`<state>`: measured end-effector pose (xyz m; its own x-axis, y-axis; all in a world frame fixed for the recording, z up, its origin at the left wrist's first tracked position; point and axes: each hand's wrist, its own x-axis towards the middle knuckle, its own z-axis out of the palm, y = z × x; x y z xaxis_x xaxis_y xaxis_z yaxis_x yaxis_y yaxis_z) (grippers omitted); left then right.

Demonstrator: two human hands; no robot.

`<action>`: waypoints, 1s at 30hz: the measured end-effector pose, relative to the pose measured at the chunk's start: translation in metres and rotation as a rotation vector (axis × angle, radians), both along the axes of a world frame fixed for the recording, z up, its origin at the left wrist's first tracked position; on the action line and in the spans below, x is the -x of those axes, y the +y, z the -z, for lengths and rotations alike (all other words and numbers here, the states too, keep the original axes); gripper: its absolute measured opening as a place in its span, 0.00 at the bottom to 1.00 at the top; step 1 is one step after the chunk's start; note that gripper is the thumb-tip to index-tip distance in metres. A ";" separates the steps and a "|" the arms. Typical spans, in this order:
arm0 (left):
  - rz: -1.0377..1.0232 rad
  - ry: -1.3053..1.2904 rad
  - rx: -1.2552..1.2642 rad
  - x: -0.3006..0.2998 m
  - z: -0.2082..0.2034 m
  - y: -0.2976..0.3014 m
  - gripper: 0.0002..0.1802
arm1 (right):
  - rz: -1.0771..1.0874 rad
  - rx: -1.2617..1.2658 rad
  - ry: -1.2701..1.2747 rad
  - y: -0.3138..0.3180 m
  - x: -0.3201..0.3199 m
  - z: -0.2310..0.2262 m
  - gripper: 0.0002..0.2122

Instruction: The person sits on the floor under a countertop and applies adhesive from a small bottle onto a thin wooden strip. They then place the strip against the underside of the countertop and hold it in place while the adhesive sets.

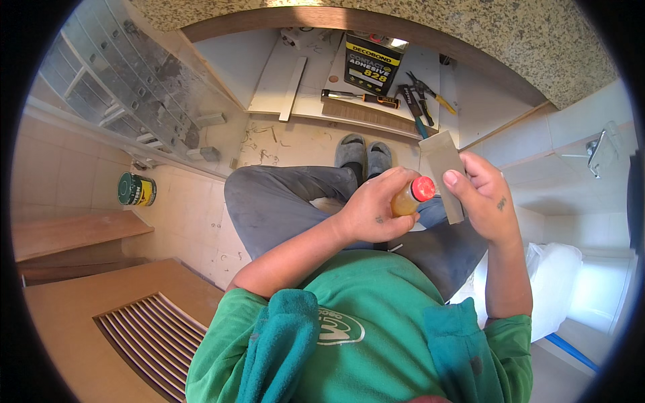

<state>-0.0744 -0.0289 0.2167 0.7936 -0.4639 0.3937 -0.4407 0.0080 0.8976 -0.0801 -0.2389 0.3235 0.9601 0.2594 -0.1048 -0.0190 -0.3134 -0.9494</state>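
My left hand is wrapped round a small bottle of yellowish liquid with a red cap. The bottle leans so that its capped end points up and to the right. In my right hand is a flat, narrow grey-brown strip, gripped along its right edge with the thumb on its face. The strip stands close beside the cap, and whether the two touch I cannot tell. Both hands are above my lap.
Inside the open cabinet ahead stand a black-and-yellow can, a chisel, pliers and a pale strip. A speckled countertop overhangs it. A ladder, a green tin and a louvred door are leftward; white plastic lies right.
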 end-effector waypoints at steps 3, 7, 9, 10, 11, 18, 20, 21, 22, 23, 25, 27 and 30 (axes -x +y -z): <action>0.004 -0.001 0.000 0.001 -0.001 0.002 0.28 | -0.003 -0.013 0.037 0.003 -0.001 0.000 0.11; 0.006 -0.007 0.004 0.000 0.000 0.002 0.28 | -0.009 -0.002 0.063 0.000 -0.004 0.004 0.12; 0.006 -0.031 -0.014 0.000 0.000 0.002 0.29 | -0.003 -0.019 0.131 -0.003 -0.005 0.006 0.12; 0.007 -0.043 -0.024 0.000 0.001 0.002 0.29 | 0.001 -0.027 0.165 -0.003 -0.005 0.006 0.12; -0.008 -0.035 -0.021 0.000 0.003 0.001 0.29 | 0.000 -0.040 0.136 -0.003 -0.004 0.010 0.12; -0.096 -0.086 -0.035 0.002 0.010 -0.005 0.29 | 0.057 -0.097 0.099 0.006 0.004 0.022 0.10; -0.126 -0.104 -0.059 0.003 0.013 -0.007 0.29 | 0.072 -0.068 0.072 0.006 0.004 0.026 0.09; -0.136 -0.102 -0.082 0.003 0.014 -0.008 0.29 | 0.073 -0.040 0.032 0.005 0.003 0.033 0.10; -0.146 -0.100 -0.104 0.003 0.015 -0.008 0.30 | 0.075 -0.013 -0.009 0.005 0.003 0.035 0.10; -0.164 -0.126 -0.106 0.002 0.014 -0.010 0.30 | 0.098 -0.042 0.024 0.005 0.003 0.034 0.10; -0.209 -0.176 -0.113 0.001 0.013 -0.011 0.31 | 0.135 -0.104 0.092 0.011 0.002 0.023 0.10; -0.205 -0.180 -0.117 0.002 0.009 -0.009 0.32 | 0.147 -0.114 0.087 0.011 0.000 0.020 0.11; -0.187 -0.175 -0.112 0.003 0.007 -0.007 0.32 | 0.140 -0.117 0.083 0.008 -0.003 0.019 0.11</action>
